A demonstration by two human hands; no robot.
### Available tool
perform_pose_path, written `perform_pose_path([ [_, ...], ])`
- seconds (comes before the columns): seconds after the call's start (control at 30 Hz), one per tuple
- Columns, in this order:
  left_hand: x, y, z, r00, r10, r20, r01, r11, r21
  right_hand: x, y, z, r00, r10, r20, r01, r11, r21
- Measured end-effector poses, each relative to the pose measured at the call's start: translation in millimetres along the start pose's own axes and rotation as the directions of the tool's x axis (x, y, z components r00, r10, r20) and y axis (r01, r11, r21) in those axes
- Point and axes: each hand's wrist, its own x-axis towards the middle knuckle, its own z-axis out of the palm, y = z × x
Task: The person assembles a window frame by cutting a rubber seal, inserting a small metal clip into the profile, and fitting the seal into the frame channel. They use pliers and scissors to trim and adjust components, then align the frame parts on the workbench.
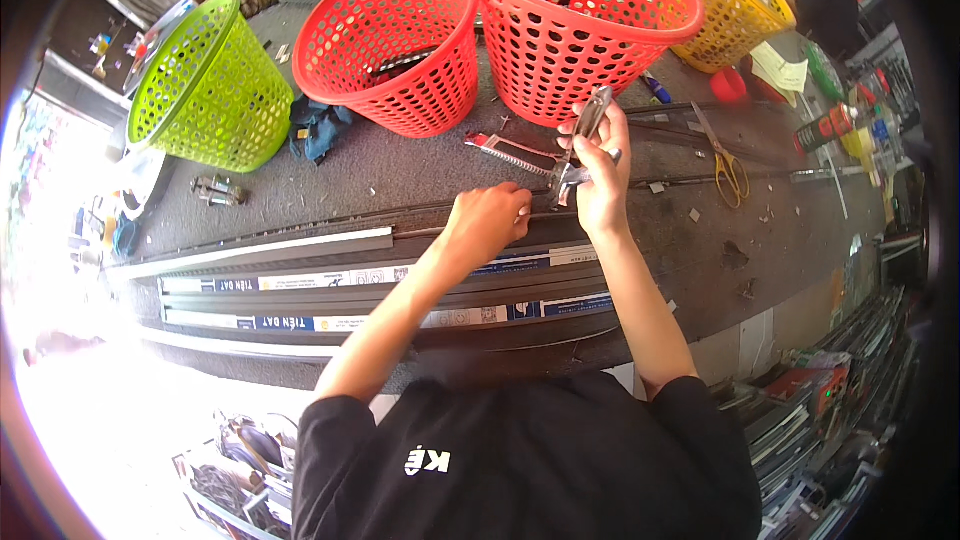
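My right hand (602,175) is wrapped round a shiny metal hand tool (592,115) with a lever-like handle, held above the bench. A ridged bar with a red end (510,152) extends left from beside the tool; whether the two are joined, I cannot tell. Just to the left, my left hand (488,218) has its fingers curled together over dark lengthwise strips. What its fingertips hold, if anything, is hidden. Long dark profiles (440,300) with white and blue printed film lie across the bench below both hands.
Behind my hands stand a green basket (215,90), two red baskets (430,100) (560,65) and a yellow basket (725,15). Yellow-handled scissors (728,175) lie to the right, near a red cup (728,86) and a spray can (825,128). Another person (830,5) is at far right.
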Motion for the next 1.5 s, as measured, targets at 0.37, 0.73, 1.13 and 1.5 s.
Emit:
perform_pose_path([
  [0.37,-26.5,1.4,20.4,0.963,0.005,-0.271,-0.118,0.909,-0.401,-3.3,-2.3,0.3,0.999,0.007,0.037,-0.004,0.996,-0.090],
  [0.73,-20.0,-7.1,17.6,0.981,0.043,-0.188,-0.130,0.866,-0.482,-5.0,-17.6,9.0,0.976,-0.058,0.209,0.091,0.984,-0.152],
  [1.13,-2.4,-19.1,-3.2,0.987,0.155,0.029,-0.127,0.889,-0.439,-63.7,-68.7,-13.3,0.730,0.570,0.378,0.016,0.538,-0.843],
  [1.5,6.1,-3.5,12.9,0.997,-0.026,-0.067,0.004,0.951,-0.308,-82.9,-68.7,-7.9,0.667,0.652,0.360,0.188,0.321,-0.928],
])
